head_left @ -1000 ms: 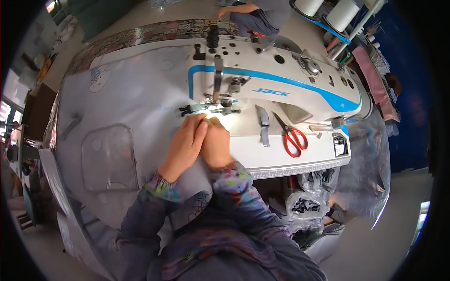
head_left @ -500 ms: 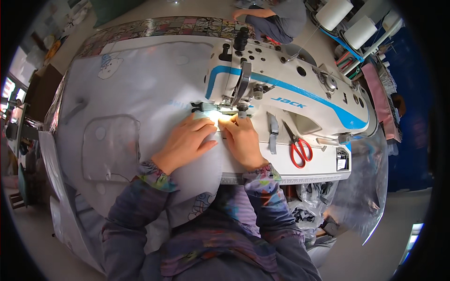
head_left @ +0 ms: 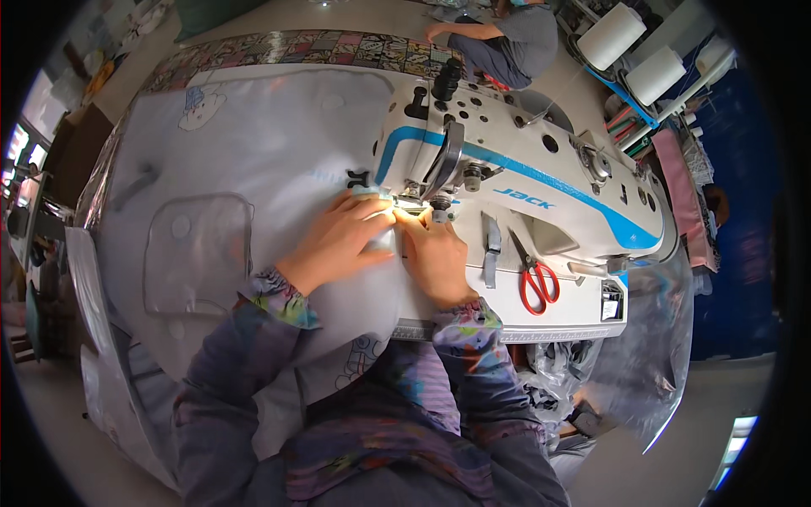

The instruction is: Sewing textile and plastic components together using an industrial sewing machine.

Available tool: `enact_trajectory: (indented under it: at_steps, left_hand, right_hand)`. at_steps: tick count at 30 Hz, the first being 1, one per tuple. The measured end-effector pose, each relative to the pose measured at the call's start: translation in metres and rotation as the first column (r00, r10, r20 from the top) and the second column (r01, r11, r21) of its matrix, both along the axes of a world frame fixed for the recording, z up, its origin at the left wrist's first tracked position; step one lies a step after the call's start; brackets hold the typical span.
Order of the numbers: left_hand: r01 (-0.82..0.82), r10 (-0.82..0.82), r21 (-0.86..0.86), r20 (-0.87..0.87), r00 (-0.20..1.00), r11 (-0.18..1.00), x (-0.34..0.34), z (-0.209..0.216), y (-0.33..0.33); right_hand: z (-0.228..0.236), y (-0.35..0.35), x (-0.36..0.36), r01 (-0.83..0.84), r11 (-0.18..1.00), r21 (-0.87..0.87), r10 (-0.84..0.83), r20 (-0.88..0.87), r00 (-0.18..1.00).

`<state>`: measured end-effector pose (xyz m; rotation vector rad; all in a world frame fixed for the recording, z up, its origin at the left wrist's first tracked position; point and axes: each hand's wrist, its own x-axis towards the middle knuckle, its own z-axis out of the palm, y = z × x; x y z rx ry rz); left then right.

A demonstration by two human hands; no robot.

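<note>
A large sheet of pale grey fabric (head_left: 279, 144), with a printed bear and a clear pocket, covers the left of the sewing table. Its right edge runs under the lit presser foot of a white and blue sewing machine (head_left: 524, 173). My left hand (head_left: 342, 237) lies flat on the fabric, fingers stretched toward the needle, thumb apart. Past its fingertips sticks out a black buckle (head_left: 358, 179); the strap beside it is mostly covered. Close by on the right, my right hand (head_left: 435, 258) has thumb and forefinger pinched at the fabric edge below the foot; what they grip is hidden.
Red-handled scissors (head_left: 538, 287) and a short grey strap with a buckle (head_left: 492, 249) lie on the table right of my right hand. White thread cones (head_left: 612, 36) stand at the far right. Another person (head_left: 507, 42) sits beyond the table.
My left fingers have moved over the strap by the buckle, covering more of it. The right hand stays by the presser foot. The whole view has shifted slightly.
</note>
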<state>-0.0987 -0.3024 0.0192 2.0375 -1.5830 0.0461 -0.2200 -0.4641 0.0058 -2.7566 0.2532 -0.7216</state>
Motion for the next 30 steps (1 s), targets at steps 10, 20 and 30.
enact_trajectory:
  at_steps: [10,20,30]
  left_hand:
    - [-0.001,-0.031,-0.102,-0.307,0.951,0.995,-0.081,0.027,0.063]
    - [-0.864,-0.032,0.401,-0.902,-0.430,0.305,-0.223,-0.103,0.322]
    - [-0.741,0.786,0.263,-0.182,0.591,0.618,-0.174,-0.215,0.358]
  right_hand:
    - [0.007,0.056,-0.123,-0.142,0.838,0.527,0.152,0.025,0.988]
    - [-0.083,0.145,-0.158,0.073,-0.141,0.987,0.549,0.017,0.836]
    - [-0.059,0.122,-0.186,0.024,0.161,0.987,0.695,-0.131,0.706]
